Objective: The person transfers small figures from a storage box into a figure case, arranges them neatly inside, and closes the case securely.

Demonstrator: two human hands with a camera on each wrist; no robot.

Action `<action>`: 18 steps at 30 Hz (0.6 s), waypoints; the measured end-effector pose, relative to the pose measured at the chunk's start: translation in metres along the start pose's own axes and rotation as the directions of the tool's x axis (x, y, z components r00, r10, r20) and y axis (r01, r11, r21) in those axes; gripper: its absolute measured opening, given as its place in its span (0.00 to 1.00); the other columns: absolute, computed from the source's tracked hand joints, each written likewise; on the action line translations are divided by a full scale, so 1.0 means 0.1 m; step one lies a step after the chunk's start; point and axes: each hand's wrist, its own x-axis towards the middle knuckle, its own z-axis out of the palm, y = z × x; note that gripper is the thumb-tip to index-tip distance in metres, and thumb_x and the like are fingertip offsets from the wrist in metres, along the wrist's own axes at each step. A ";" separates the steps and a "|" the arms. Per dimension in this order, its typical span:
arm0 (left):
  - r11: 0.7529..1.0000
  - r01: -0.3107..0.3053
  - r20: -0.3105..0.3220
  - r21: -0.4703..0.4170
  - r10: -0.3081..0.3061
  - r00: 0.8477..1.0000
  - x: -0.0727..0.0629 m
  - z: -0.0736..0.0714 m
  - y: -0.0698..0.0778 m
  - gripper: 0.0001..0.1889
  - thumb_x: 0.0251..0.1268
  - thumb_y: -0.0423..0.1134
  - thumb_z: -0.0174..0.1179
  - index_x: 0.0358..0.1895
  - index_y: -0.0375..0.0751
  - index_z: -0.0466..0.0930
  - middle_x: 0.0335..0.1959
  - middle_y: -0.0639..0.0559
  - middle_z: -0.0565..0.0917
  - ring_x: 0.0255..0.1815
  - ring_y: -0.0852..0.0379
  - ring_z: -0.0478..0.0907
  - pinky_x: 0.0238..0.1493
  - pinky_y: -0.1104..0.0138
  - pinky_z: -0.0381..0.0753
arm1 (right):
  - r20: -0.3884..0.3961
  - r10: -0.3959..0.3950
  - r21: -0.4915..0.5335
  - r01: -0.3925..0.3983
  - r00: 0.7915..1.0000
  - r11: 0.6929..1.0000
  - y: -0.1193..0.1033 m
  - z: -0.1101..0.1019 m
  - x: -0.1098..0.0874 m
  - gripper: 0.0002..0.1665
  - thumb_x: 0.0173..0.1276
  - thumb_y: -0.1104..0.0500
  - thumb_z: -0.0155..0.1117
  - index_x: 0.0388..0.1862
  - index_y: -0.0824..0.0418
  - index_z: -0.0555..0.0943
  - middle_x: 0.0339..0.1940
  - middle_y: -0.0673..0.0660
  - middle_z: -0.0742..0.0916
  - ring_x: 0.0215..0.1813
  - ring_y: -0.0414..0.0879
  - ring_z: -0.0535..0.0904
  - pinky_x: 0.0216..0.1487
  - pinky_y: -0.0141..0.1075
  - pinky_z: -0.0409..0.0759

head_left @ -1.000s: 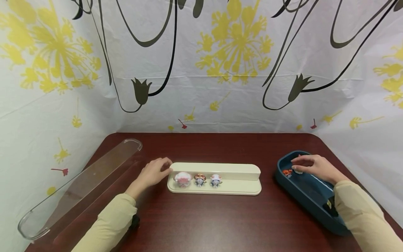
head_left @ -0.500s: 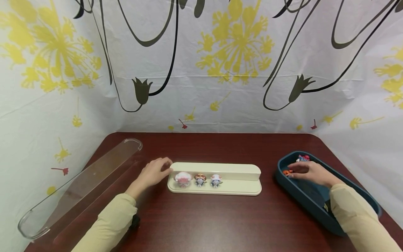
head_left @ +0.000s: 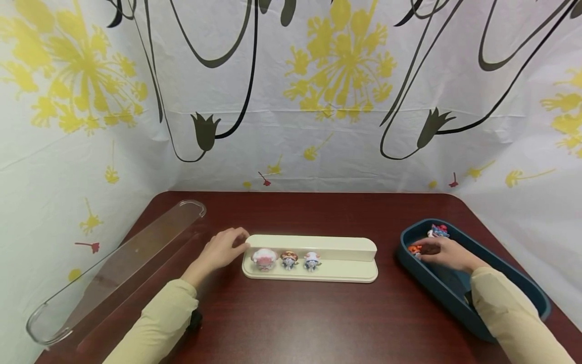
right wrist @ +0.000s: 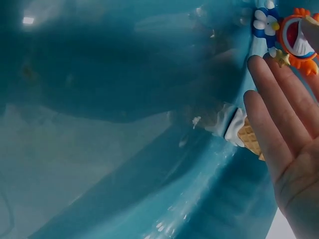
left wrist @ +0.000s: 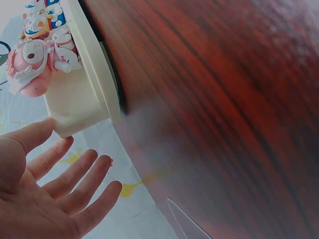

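Note:
A cream display stand [head_left: 313, 273] carries a pink-and-white figurine [head_left: 264, 259] and two smaller capped figurines, the middle one [head_left: 289, 260] and the right one [head_left: 311, 261]. My left hand [head_left: 223, 247] touches the stand's left end with thumb and index finger, the other fingers loosely extended. Inside the blue tray [head_left: 447, 298], my right hand [head_left: 447, 253] pinches an orange-rimmed figurine [right wrist: 294, 37], thumb over it and fingertips beneath. Beside those fingers lies a waffle-cone-shaped piece [right wrist: 249, 135]. A blue-and-red figurine [head_left: 438, 231] sits at the tray's far end.
A long clear plastic cover [head_left: 123, 268] lies slantwise on the table's left side. The dark red table [head_left: 291, 323] meets a patterned white curtain [head_left: 282, 151] at its back and sides. A dark item [head_left: 468, 298] shows in the tray beside the right sleeve.
My right hand has shifted left and slightly nearer within the tray, onto the orange figurine. This uncovers the blue-and-red figurine. My left hand and the stand stay put.

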 end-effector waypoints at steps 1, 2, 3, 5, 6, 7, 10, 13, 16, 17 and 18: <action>1.000 0.000 0.001 -0.001 0.000 1.000 0.00 0.00 0.00 0.10 0.56 0.42 0.58 0.41 0.45 0.76 0.39 0.50 0.77 0.41 0.51 0.73 0.38 0.55 0.71 | -0.011 0.004 -0.016 -0.004 1.000 1.000 0.00 0.01 0.00 0.21 0.62 0.61 0.57 0.49 0.74 0.71 0.39 0.58 0.80 0.38 0.39 0.76 0.35 0.31 0.74; 1.000 0.000 0.001 -0.001 0.000 1.000 0.00 0.00 0.00 0.10 0.56 0.42 0.58 0.41 0.46 0.76 0.39 0.50 0.77 0.41 0.51 0.73 0.38 0.55 0.71 | -0.016 0.008 -0.032 -0.009 1.000 0.999 0.00 0.01 0.00 0.21 0.62 0.61 0.58 0.49 0.73 0.71 0.39 0.58 0.80 0.38 0.39 0.75 0.35 0.31 0.74; 1.000 0.000 0.001 -0.001 0.000 1.000 0.00 0.00 0.00 0.10 0.56 0.42 0.58 0.41 0.46 0.76 0.39 0.50 0.77 0.41 0.51 0.73 0.38 0.55 0.71 | -0.021 0.010 -0.045 -0.011 1.000 0.999 -0.01 0.01 0.01 0.21 0.62 0.60 0.58 0.49 0.72 0.71 0.39 0.58 0.80 0.38 0.39 0.75 0.35 0.31 0.74; 1.000 0.002 0.000 -0.001 -0.002 1.000 0.00 0.00 0.00 0.10 0.56 0.42 0.58 0.41 0.46 0.76 0.39 0.50 0.77 0.41 0.51 0.73 0.37 0.55 0.71 | -0.027 0.010 -0.075 -0.012 1.000 0.997 -0.01 0.02 0.02 0.21 0.62 0.59 0.58 0.50 0.71 0.72 0.39 0.57 0.80 0.38 0.39 0.75 0.35 0.32 0.74; 1.000 0.003 0.000 -0.001 -0.003 1.000 0.00 0.00 0.00 0.10 0.56 0.42 0.58 0.41 0.46 0.76 0.38 0.50 0.77 0.40 0.51 0.73 0.37 0.55 0.71 | -0.030 0.007 -0.086 -0.009 1.000 0.996 -0.01 0.02 0.02 0.21 0.62 0.59 0.58 0.50 0.71 0.72 0.39 0.57 0.80 0.38 0.39 0.74 0.35 0.32 0.74; 1.000 0.002 -0.002 0.000 -0.002 1.000 0.00 0.00 0.00 0.10 0.56 0.42 0.58 0.41 0.46 0.76 0.38 0.50 0.77 0.40 0.51 0.73 0.37 0.55 0.71 | -0.030 0.006 -0.090 -0.009 1.000 0.996 -0.01 0.03 0.03 0.21 0.62 0.59 0.58 0.50 0.71 0.72 0.39 0.57 0.80 0.38 0.39 0.74 0.35 0.32 0.74; 1.000 0.000 -0.005 0.000 0.000 1.000 0.00 0.00 0.00 0.10 0.56 0.42 0.58 0.40 0.46 0.76 0.38 0.50 0.77 0.40 0.51 0.73 0.37 0.56 0.71 | -0.027 -0.006 -0.098 0.003 1.000 0.995 -0.01 0.03 0.04 0.21 0.62 0.59 0.57 0.50 0.71 0.72 0.41 0.58 0.79 0.40 0.39 0.75 0.35 0.32 0.74; 1.000 -0.002 -0.008 -0.001 0.002 1.000 0.00 0.01 0.00 0.10 0.56 0.42 0.58 0.40 0.46 0.76 0.38 0.50 0.77 0.40 0.51 0.74 0.36 0.56 0.71 | -0.024 -0.016 -0.093 0.014 1.000 0.996 0.00 0.04 0.06 0.20 0.62 0.60 0.57 0.50 0.72 0.72 0.41 0.59 0.79 0.40 0.39 0.75 0.36 0.32 0.74; 1.000 0.000 -0.008 -0.003 0.000 1.000 0.00 0.01 0.00 0.10 0.56 0.42 0.59 0.40 0.46 0.76 0.38 0.51 0.77 0.40 0.51 0.73 0.36 0.55 0.71 | -0.026 -0.020 -0.085 0.018 0.999 0.996 0.01 0.04 0.06 0.20 0.62 0.60 0.57 0.50 0.72 0.72 0.40 0.58 0.79 0.39 0.38 0.75 0.35 0.32 0.74; 1.000 0.000 -0.008 -0.002 0.000 1.000 0.00 0.01 0.00 0.10 0.56 0.42 0.59 0.40 0.46 0.76 0.38 0.51 0.77 0.40 0.51 0.73 0.36 0.55 0.71 | -0.027 -0.021 -0.083 0.019 0.999 0.996 0.01 0.04 0.06 0.19 0.62 0.61 0.57 0.49 0.71 0.72 0.40 0.58 0.79 0.39 0.38 0.75 0.35 0.31 0.75; 1.000 0.000 -0.008 -0.002 0.000 1.000 0.00 0.01 0.00 0.10 0.56 0.42 0.59 0.40 0.46 0.76 0.37 0.51 0.77 0.40 0.51 0.73 0.36 0.55 0.71 | -0.026 -0.021 -0.081 0.019 0.999 0.997 0.01 0.04 0.06 0.19 0.63 0.60 0.57 0.49 0.71 0.72 0.40 0.57 0.79 0.39 0.38 0.75 0.35 0.31 0.75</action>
